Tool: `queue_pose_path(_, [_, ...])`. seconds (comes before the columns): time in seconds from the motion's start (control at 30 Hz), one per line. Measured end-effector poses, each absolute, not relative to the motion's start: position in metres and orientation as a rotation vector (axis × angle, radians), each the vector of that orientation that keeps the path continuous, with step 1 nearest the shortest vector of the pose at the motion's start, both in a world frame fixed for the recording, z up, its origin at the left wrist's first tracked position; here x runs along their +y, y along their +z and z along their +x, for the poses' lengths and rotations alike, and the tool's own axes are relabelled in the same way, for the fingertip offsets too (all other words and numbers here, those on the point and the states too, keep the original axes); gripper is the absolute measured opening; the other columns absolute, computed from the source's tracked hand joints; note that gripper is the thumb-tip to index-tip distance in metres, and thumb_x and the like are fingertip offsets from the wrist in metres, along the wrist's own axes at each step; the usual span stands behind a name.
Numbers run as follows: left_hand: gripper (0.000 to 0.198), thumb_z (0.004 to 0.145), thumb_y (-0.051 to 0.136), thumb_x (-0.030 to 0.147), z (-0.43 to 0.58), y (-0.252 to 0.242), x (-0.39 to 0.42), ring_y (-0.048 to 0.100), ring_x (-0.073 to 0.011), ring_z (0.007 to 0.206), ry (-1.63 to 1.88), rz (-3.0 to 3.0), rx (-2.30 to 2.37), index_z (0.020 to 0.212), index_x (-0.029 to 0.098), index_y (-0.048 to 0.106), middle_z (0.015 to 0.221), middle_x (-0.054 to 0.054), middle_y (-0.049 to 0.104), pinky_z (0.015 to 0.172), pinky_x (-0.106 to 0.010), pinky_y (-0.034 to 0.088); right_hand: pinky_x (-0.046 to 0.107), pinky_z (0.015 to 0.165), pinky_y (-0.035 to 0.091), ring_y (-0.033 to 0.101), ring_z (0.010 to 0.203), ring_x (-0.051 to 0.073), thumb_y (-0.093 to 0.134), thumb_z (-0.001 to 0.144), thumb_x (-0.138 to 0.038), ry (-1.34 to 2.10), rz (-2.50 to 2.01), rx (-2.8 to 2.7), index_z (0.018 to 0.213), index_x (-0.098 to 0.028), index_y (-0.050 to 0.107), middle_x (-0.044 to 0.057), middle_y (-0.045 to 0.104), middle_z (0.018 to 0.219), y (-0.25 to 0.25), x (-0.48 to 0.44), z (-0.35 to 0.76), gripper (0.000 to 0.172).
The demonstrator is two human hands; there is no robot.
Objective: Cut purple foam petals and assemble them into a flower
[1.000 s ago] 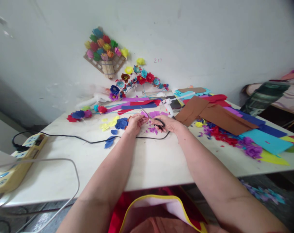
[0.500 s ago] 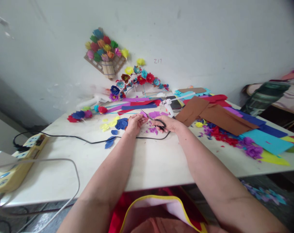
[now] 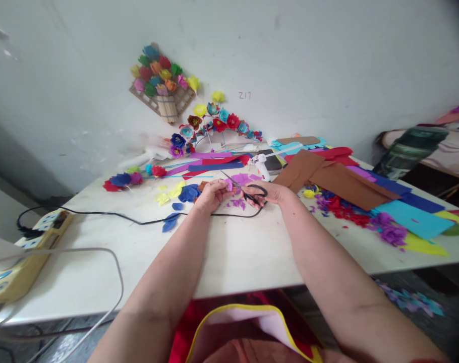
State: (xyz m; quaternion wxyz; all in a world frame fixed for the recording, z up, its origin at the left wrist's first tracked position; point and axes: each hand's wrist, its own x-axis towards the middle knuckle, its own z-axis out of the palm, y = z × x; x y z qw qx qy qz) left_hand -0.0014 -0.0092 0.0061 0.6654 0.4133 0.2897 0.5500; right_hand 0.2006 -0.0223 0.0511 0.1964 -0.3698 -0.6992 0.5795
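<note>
Rightward over the worktop [image 3: 248, 252] slides the right hand [image 3: 272, 192], opposite the left hand [image 3: 210, 195], the former gripping scissors [image 3: 248, 196], the latter pinching a purple piece [image 3: 229, 185] just beside them: trimming, seemingly, where the next snip wants a steady hold.

Your scissors [image 3: 237, 183] have metal blades and black plastic handles, and the purple piece [image 3: 230, 185] you're pinching looks like matt paper. Those brown sheets [image 3: 354, 186] on your right are pretty matt and papery too. Glue gun [image 3: 261, 165] farther back is white plastic, power strip [image 3: 23, 272] on your left is yellowish plastic, and your tabletop [image 3: 248, 257] looks smooth.
</note>
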Motion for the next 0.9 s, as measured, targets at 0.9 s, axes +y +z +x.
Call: queue_pose_path(0.9, [0.016, 0.058, 0.074, 0.02, 0.0, 0.009, -0.01, 0.061, -0.014, 0.058, 1.26, 0.995, 0.736, 0.061, 0.012, 0.06, 0.06, -0.003, 0.063, 0.06, -0.028, 0.053, 0.016, 0.029, 0.027, 0.044, 0.034, 0.005, 0.067, 0.078, -0.042, 1.504, -1.006, -2.047, 0.067, -0.015, 0.054, -0.003, 0.054, 0.049, 0.04, -0.011, 0.203, 0.031])
